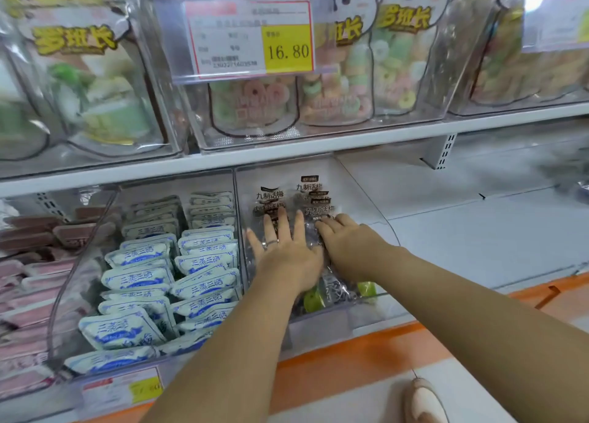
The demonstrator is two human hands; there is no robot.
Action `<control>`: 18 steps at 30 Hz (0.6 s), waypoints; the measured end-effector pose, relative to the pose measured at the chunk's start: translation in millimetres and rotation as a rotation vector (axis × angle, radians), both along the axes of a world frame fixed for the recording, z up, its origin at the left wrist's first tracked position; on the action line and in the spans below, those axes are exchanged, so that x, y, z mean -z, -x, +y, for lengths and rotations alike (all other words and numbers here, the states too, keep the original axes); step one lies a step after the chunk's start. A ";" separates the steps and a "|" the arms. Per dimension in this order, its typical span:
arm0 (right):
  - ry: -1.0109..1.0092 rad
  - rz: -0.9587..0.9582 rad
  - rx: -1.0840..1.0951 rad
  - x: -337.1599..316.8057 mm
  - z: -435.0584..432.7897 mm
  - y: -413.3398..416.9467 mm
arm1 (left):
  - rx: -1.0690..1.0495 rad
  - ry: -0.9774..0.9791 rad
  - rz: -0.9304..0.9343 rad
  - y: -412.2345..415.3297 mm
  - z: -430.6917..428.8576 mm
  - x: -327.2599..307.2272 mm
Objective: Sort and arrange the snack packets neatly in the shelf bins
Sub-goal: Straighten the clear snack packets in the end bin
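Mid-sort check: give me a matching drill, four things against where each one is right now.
Things:
1 blue packets
2 pink packets
3 ring candy bags
4 left hand

Places:
a upper shelf
b far-left lower bin
c flat on the clear packets
d middle lower bin

Pairs: 1-d, 2-b, 3-a, 4-c.

The left hand [287,253] and right hand [345,241] are lying on plum packets [306,196] in the middle bin [318,325]; another packet bin [76,295] is sitting leftward, candy bags [338,88] above.
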State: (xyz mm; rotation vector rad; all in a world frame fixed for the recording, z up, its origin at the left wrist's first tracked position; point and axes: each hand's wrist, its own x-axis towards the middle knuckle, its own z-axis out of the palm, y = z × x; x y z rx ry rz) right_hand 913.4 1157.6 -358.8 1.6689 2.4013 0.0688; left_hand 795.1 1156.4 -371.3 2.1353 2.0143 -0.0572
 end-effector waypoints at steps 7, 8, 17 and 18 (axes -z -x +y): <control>-0.004 -0.012 -0.034 2.1 -25.5 -4.2 | 0.065 -0.005 -0.016 10.8 -20.5 -0.8; -0.023 -0.024 -0.027 4.6 -23.7 -5.2 | 0.058 0.014 0.008 9.6 -18.6 -0.9; -0.144 0.153 -0.021 -2.8 -4.5 -7.4 | 0.071 0.083 0.083 10.7 3.0 -15.2; -0.143 0.221 -0.035 -2.3 -0.7 -6.3 | 0.076 0.071 0.092 11.9 4.0 -15.4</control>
